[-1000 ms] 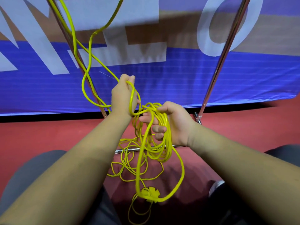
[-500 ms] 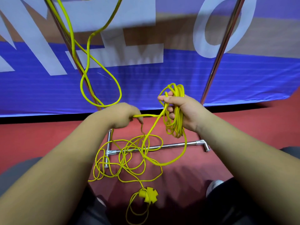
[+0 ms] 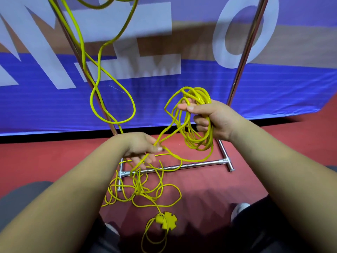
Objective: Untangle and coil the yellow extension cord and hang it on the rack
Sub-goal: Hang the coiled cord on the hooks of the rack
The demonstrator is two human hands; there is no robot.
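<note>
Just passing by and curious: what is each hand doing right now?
Left hand: pinches a strand of the yellow cord.
Right hand: grips its coiled loops.

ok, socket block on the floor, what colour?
The socket block is yellow, matching the cord; the head view shows it best.

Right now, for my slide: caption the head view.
Right hand holds coiled cord; left hand pinches a loose strand.

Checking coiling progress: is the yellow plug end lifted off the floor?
No, the plug lies on the red floor, well below the cord bundled in the right hand.
</note>
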